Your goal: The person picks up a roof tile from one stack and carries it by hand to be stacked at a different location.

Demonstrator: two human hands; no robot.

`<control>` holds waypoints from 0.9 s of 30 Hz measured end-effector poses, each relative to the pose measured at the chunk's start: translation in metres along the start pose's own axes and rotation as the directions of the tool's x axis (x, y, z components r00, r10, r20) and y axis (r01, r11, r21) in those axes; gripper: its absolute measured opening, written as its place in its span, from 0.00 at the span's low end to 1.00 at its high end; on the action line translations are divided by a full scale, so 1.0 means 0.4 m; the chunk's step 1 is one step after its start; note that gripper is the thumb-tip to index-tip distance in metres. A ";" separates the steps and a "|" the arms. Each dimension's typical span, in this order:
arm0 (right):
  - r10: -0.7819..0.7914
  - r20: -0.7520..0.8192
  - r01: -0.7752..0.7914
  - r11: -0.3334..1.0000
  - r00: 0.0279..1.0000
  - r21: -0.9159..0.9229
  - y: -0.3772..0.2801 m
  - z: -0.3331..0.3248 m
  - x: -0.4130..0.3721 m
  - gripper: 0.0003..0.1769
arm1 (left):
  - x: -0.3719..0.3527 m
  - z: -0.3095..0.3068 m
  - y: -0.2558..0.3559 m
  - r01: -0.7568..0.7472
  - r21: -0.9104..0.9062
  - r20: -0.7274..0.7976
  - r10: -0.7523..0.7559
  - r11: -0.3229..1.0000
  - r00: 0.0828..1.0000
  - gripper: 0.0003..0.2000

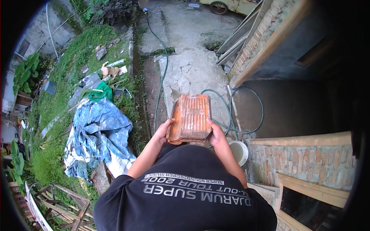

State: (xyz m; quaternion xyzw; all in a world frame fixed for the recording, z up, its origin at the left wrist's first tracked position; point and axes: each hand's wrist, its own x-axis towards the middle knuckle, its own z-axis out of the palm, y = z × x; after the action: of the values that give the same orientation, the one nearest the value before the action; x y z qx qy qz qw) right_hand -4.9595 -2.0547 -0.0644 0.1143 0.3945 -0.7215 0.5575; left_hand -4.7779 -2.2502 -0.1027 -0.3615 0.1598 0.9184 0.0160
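Concrete paving point(192, 69), cracked and grey, spreads beyond the clay roof tile point(191, 117) and takes up most of the ground far below it. Left of the tile runs a grassy bank point(58, 115) strewn with scraps, and on it, just left of the tile, lies a crumpled blue tarpaulin point(98, 131). Right of the tile and lower stands a brick wall point(300, 161) capped with a pale ledge. Below the tile, nearest the camera, is the person's black shirt point(185, 200) with white lettering. A green hose point(162, 73) trails across the paving above the tile and loops round to its right. The tile itself, orange-red and ribbed, is held out flat in front of the chest, well above the ground. A white bucket point(239, 152) sits just right of and below the tile, against the wall. The left hand point(162, 132) clasps the tile's left edge with the thumb on top, and the right hand point(216, 133) clasps its right edge likewise, so each grip is closed on the tile.
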 end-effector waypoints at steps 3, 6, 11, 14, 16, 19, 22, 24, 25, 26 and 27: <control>-0.035 -0.009 0.035 0.999 0.999 -0.014 -0.042 0.052 0.071 0.27 | 0.068 0.001 0.096 0.007 0.033 0.007 -0.008 0.999 1.000 0.26; -0.056 -0.029 0.055 0.998 0.998 -0.026 -0.076 0.076 0.164 0.29 | 0.135 0.012 0.184 -0.015 0.081 -0.034 0.018 0.997 0.999 0.26; -0.084 -0.027 0.084 0.996 0.996 -0.026 -0.088 0.139 0.269 0.30 | 0.178 -0.003 0.320 0.002 0.094 -0.050 0.003 0.996 0.999 0.24; -0.030 0.017 0.029 0.999 0.999 0.038 -0.120 0.147 0.340 0.30 | 0.222 -0.003 0.371 -0.006 0.115 -0.096 0.017 0.993 0.995 0.24; -0.021 0.028 0.020 0.999 0.999 0.025 -0.125 0.172 0.379 0.29 | 0.230 -0.013 0.409 -0.020 0.121 -0.095 0.032 0.992 0.995 0.24; 0.001 0.039 -0.002 1.000 0.999 0.029 -0.137 0.198 0.451 0.30 | 0.247 -0.020 0.461 -0.035 0.066 -0.095 0.042 0.997 0.995 0.24; 0.068 0.078 -0.071 0.997 0.995 0.034 -0.163 0.220 0.526 0.30 | 0.273 -0.037 0.509 -0.052 0.058 -0.114 0.059 0.997 0.992 0.24; 0.092 0.097 -0.096 0.995 0.991 0.029 -0.178 0.246 0.582 0.29 | 0.293 -0.050 0.543 -0.069 0.052 -0.150 0.076 0.996 0.986 0.24; 0.111 0.108 -0.113 0.993 0.988 0.018 -0.190 0.259 0.612 0.29 | 0.307 -0.055 0.563 -0.082 0.042 -0.177 0.088 0.996 0.980 0.23; 0.114 0.110 -0.117 0.993 0.987 0.022 -0.202 0.271 0.646 0.29 | 0.324 -0.063 0.584 -0.082 0.044 -0.182 0.088 0.996 0.979 0.23; 0.131 0.115 -0.132 0.991 0.985 -0.002 -0.212 0.281 0.682 0.29 | 0.341 -0.075 0.607 -0.101 0.029 -0.172 0.104 0.994 0.980 0.23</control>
State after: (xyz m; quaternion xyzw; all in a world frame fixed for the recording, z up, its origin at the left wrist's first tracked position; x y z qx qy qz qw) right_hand -5.1005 -2.3222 -0.1175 0.1000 0.3513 -0.6897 0.6253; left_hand -4.8939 -2.5014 -0.1460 -0.4310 0.1883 0.8815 -0.0416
